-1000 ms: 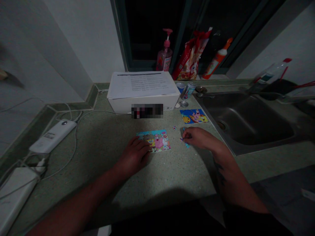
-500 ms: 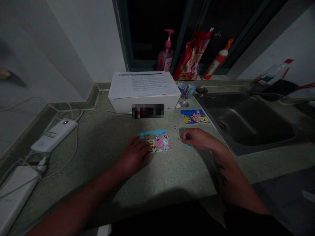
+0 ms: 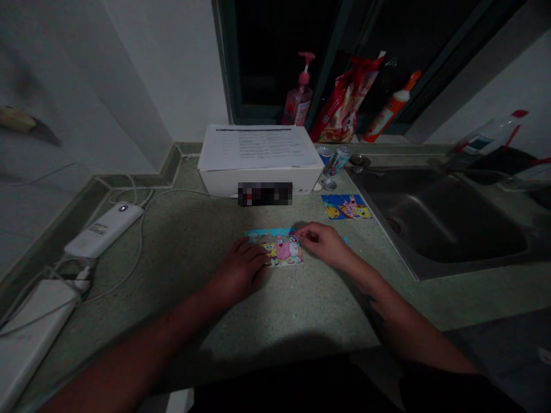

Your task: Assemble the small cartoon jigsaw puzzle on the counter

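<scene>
A small cartoon jigsaw puzzle (image 3: 282,248) with pink, yellow and turquoise figures lies flat on the counter. Over its left part rests my left hand (image 3: 244,268), fingers stretched out and covering that side. My right hand (image 3: 321,241) is at the puzzle's upper right corner, thumb and fingertips pinched on a small puzzle piece (image 3: 293,233) that is mostly hidden by the fingers. Just beyond the right hand, a turquoise loose piece (image 3: 345,240) shows partly. A blue cartoon picture card (image 3: 346,207) lies farther back, near the sink.
Behind the puzzle stands a white box (image 3: 260,160) with a printed sheet on top. Small cans (image 3: 338,162) stand beside it. At right is a steel sink (image 3: 456,212). White power banks (image 3: 105,229) with cables lie left. Bottles and a red bag (image 3: 344,103) line the window.
My right hand has moved left from the loose pieces to the puzzle's upper right corner. My left hand stays on the puzzle. The view has shifted slightly.
</scene>
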{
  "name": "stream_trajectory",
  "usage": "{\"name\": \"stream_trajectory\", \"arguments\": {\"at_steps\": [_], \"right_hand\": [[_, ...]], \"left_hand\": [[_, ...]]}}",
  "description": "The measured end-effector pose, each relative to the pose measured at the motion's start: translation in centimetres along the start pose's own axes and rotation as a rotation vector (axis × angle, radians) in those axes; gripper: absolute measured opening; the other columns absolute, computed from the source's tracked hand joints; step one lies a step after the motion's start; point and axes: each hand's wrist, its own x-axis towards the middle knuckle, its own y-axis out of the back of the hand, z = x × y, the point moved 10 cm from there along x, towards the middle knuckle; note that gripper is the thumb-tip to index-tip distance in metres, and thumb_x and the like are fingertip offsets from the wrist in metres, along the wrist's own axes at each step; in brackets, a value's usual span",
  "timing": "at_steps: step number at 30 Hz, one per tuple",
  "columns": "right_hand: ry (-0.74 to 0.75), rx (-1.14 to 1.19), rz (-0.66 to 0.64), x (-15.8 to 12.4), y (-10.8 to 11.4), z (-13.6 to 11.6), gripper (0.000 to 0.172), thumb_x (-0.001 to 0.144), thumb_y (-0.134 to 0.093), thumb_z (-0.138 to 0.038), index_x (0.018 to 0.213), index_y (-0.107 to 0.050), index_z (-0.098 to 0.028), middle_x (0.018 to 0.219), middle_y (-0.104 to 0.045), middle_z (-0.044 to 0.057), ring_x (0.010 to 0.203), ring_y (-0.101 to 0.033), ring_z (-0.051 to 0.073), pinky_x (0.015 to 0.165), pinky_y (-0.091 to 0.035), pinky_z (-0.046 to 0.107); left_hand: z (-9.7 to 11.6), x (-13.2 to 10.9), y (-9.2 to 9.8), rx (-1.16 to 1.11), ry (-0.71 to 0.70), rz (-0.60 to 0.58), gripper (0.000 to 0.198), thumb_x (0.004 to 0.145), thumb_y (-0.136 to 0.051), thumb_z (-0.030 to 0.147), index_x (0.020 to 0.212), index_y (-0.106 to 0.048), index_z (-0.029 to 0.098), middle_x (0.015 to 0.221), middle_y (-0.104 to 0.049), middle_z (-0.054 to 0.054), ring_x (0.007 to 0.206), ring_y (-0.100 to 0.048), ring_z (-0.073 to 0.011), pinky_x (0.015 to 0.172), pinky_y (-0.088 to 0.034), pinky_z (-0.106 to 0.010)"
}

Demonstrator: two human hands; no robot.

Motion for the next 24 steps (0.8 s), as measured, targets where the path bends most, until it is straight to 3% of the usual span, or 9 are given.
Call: {"name": "stream_trajectory", "arguments": {"at_steps": [5,11,24], "right_hand": [[-0.015,-0.001,0.049,0.7,-0.8,-1.1,0.021,0.094,-0.062,-0.027,0.104,-0.079,-0.022,0.095,-0.078,0.006,0.076,-0.066,0.017,0.07,-0.05,0.03],[-0.048,0.047,0.028,1.1,-2.0,-0.6,0.018,0.093,-0.062,-0.023,0.102,-0.077,-0.019,0.079,-0.074,0.003,0.065,-0.063,0.015,0.063,-0.048,0.028],[-0.035,0.002,0.059,1.5,-2.0,-0.4,0.018,0.091,-0.065,-0.021,0.099,-0.08,-0.019,0.076,-0.074,0.002,0.063,-0.062,0.015,0.063,-0.046,0.028]], "left_hand": [[0.1,0.0,0.0,-0.001,0.002,-0.008,0.019,0.101,-0.059,0.018,0.113,-0.072,0.024,0.118,-0.078,-0.006,0.112,-0.07,-0.0265,0.118,-0.042,-0.058],[0.2,0.1,0.1,-0.02,-0.001,-0.005,0.02,0.1,-0.059,0.016,0.113,-0.071,0.023,0.116,-0.078,-0.005,0.111,-0.07,-0.0259,0.118,-0.042,-0.058],[0.3,0.1,0.2,-0.008,-0.014,0.006,0.018,0.1,-0.06,0.018,0.113,-0.071,0.022,0.115,-0.078,-0.006,0.11,-0.07,-0.0266,0.116,-0.043,-0.058]]}}
